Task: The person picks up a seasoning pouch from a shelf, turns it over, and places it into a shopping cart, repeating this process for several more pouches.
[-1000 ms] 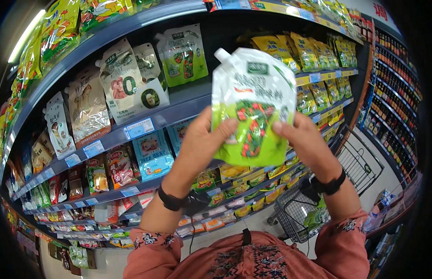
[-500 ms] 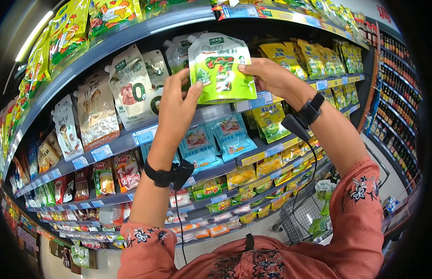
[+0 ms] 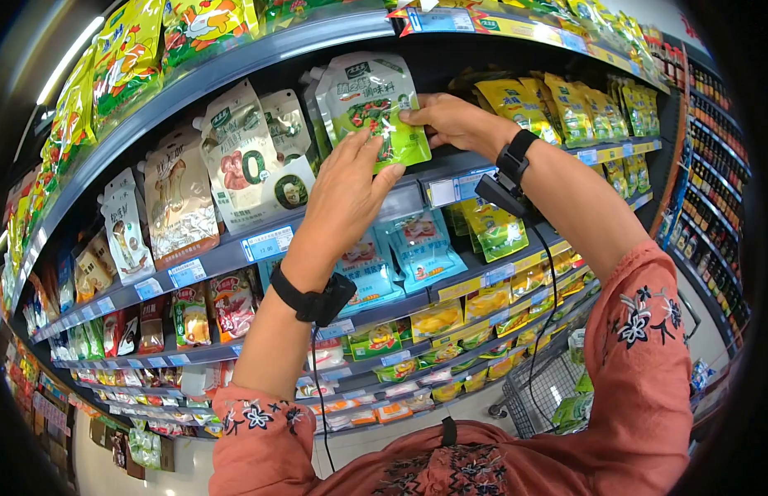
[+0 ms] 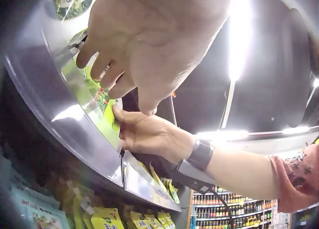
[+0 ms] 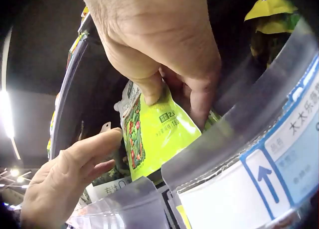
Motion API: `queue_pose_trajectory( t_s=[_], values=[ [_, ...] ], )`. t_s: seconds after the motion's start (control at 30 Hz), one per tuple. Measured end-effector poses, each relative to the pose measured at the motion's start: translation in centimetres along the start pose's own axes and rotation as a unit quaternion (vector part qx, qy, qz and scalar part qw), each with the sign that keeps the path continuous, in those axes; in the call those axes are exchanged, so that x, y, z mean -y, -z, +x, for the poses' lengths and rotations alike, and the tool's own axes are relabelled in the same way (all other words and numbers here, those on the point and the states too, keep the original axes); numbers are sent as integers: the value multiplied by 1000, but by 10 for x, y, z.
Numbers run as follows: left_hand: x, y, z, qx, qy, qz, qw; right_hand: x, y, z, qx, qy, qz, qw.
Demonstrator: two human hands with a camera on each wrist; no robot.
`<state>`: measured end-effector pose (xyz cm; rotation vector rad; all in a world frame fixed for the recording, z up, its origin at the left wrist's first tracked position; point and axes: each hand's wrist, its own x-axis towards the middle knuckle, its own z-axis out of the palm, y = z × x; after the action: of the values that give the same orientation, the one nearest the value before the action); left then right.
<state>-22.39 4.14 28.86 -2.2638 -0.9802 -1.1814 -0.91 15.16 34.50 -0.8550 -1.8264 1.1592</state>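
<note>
A white-and-green spouted seasoning pouch (image 3: 363, 91) stands upright on the shelf, against a similar pouch partly hidden behind it. My right hand (image 3: 462, 124) pinches its right edge, thumb on the front and fingers behind, as the right wrist view shows on the pouch's green lower part (image 5: 162, 144). With fingers extended, my left hand (image 3: 342, 198) lies against the front of the pouch at its lower left. In the left wrist view the left hand (image 4: 149, 44) covers much of the pouch, leaving a strip of green beside the right thumb.
A cream pouch (image 3: 239, 157) stands left of the hands. Yellow bags (image 3: 516, 107) fill the shelf to the right. The shelf's raised front lip (image 5: 124, 204) and a price tag (image 3: 454, 188) run below. Blue packets (image 3: 425, 248) hang lower. A shopping cart (image 3: 537, 397) stands at lower right.
Both hands have carried the pouch from in front of the chest forward onto the shelf. The left hand has loosened its grip and now rests on the pouch's front; the right still pinches it.
</note>
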Motion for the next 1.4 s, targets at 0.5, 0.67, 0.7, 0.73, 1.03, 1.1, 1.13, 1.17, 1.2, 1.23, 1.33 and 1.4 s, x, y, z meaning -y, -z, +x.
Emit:
queue_pose_trajectory(
  t_s=[0.5, 0.67, 0.7, 0.73, 1.03, 1.1, 1.13, 1.17, 1.2, 1.23, 1.33, 1.4],
  values=[
    [10, -14, 9, 104, 52, 66, 991, 3, -5, 33, -22, -39, -211, 976],
    [13, -15, 13, 128, 80, 73, 986, 5, -10, 42, -36, -78, -230, 969],
    [12, -14, 15, 139, 90, 70, 984, 3, -10, 44, -31, -89, -205, 974],
    [12, -13, 16, 150, 100, 66, 981, 2, -10, 45, -26, -89, -198, 976],
    [18, -20, 25, 176, 131, 59, 974, 6, -9, 40, -1, -100, -142, 985],
    [20, -22, 24, 170, 128, 57, 975, 10, -8, 36, -14, -89, -149, 985],
    [21, -22, 24, 167, 125, 56, 976, 11, -8, 34, -19, -79, -145, 986],
    [20, -22, 24, 167, 124, 59, 976, 13, -8, 32, -23, -69, -141, 987],
    [19, -21, 23, 167, 123, 61, 976, 16, -9, 28, -28, -58, -137, 988],
    [17, -21, 23, 166, 121, 64, 976, 18, -12, 24, -28, -48, -134, 989],
    [19, -22, 21, 158, 107, 67, 979, 20, -17, 16, -16, -25, -133, 991],
    [18, -22, 21, 162, 108, 67, 979, 18, -17, 15, 4, -22, -143, 990]
  ],
)
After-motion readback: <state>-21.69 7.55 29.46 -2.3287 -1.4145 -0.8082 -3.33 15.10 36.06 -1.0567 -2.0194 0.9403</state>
